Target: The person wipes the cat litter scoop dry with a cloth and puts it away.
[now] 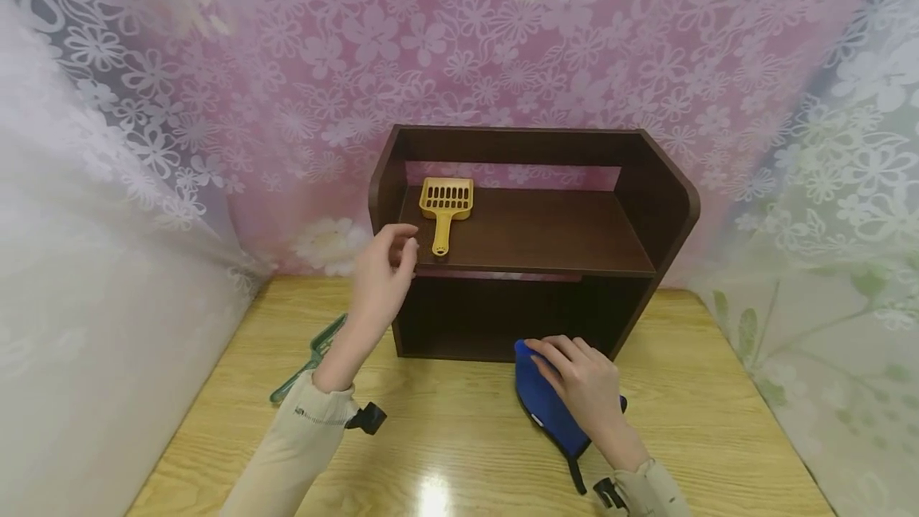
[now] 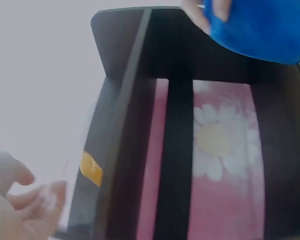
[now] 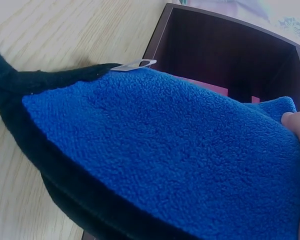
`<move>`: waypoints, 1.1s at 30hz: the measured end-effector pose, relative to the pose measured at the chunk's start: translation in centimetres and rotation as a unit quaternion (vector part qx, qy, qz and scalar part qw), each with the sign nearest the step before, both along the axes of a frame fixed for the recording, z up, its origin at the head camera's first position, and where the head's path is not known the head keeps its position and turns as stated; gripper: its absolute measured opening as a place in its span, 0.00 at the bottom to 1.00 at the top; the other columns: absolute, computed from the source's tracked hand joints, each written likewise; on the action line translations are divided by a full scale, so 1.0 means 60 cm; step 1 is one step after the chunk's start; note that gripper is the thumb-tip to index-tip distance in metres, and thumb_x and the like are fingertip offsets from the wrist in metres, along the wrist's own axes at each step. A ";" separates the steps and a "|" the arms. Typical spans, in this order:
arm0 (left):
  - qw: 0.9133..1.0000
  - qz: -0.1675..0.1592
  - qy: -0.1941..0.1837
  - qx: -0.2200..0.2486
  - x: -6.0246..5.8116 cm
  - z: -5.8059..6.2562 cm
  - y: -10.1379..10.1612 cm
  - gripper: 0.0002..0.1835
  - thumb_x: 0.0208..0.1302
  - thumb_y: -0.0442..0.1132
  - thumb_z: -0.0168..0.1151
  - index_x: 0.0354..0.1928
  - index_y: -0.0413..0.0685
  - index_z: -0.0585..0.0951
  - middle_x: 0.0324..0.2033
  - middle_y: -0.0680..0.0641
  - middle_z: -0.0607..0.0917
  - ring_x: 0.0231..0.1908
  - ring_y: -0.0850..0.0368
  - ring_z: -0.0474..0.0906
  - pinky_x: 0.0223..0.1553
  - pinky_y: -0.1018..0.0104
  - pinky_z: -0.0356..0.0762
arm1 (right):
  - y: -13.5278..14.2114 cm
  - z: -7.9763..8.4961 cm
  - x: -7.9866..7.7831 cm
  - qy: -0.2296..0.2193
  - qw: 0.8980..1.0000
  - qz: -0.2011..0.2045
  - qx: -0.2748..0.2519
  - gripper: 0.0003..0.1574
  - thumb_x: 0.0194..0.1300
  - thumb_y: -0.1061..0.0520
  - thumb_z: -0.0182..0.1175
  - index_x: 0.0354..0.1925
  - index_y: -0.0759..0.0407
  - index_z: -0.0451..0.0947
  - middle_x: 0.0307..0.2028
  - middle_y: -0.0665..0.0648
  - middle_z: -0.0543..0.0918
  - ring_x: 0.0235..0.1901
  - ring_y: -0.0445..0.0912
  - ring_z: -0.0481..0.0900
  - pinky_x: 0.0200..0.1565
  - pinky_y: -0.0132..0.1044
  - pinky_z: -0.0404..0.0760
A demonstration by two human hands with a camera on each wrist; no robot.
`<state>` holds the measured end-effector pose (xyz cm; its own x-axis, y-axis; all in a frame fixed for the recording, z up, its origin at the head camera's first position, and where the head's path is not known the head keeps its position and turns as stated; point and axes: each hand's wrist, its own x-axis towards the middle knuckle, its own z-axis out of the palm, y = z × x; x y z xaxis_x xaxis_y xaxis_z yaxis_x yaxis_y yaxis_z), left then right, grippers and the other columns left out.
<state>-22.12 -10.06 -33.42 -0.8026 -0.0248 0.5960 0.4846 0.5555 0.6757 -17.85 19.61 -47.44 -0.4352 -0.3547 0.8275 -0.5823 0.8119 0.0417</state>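
Note:
A yellow slotted litter scoop (image 1: pixel 442 228) lies on the upper board of a dark brown shelf unit (image 1: pixel 538 230), its handle toward the front edge. My left hand (image 1: pixel 382 274) is at the shelf's left front corner, just beside that handle. Its fingers are loosely bent with nothing between them; in the left wrist view a gap separates the hand (image 2: pixel 27 205) from the handle end (image 2: pixel 91 169). My right hand (image 1: pixel 587 389) pinches the top of a fuzzy blue cloth (image 1: pixel 543 401) with black trim and a hanging loop. The cloth hangs before the lower compartment, a white tag on its edge (image 3: pixel 135 65).
A green slotted scoop (image 1: pixel 294 377) lies on the wooden table (image 1: pixel 445 437), partly hidden behind my left forearm. Flower-patterned curtains (image 1: pixel 459 46) close in the back and both sides. Black straps (image 1: pixel 368 419) sit at my wrists.

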 end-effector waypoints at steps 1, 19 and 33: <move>1.000 -0.003 0.013 0.020 0.005 -0.008 -0.009 0.11 0.67 0.40 0.51 0.48 0.44 0.77 0.32 0.48 0.82 0.26 0.56 0.80 0.25 0.70 0.78 | 0.000 0.000 0.000 0.001 1.000 0.001 0.001 0.24 0.47 0.51 0.69 0.46 0.40 0.81 0.34 0.44 0.82 0.22 0.40 0.73 0.19 0.30 0.69; 0.988 0.088 -0.113 0.064 0.020 -0.201 -0.236 0.14 0.70 0.40 0.48 0.46 0.39 0.78 0.34 0.39 0.82 0.31 0.50 0.79 0.27 0.74 0.78 | -0.002 0.001 0.003 0.006 1.000 0.025 -0.018 0.23 0.46 0.52 0.70 0.46 0.42 0.82 0.33 0.45 0.82 0.21 0.39 0.73 0.19 0.28 0.69; 0.922 0.087 -0.354 -0.127 0.036 -0.305 -0.332 0.29 0.73 0.51 0.36 0.54 0.28 0.69 0.47 0.30 0.78 0.47 0.34 0.73 0.45 0.45 0.71 | -0.002 -0.001 0.008 -0.001 1.000 0.018 -0.021 0.23 0.47 0.51 0.70 0.46 0.42 0.82 0.32 0.45 0.82 0.21 0.39 0.73 0.18 0.27 0.67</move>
<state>-19.94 -29.95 -51.72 -0.9899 -0.1224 -0.0713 -0.1399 0.7676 0.6254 -17.36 19.50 -47.47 -0.4242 -0.3346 0.8415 -0.6105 0.7920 0.0072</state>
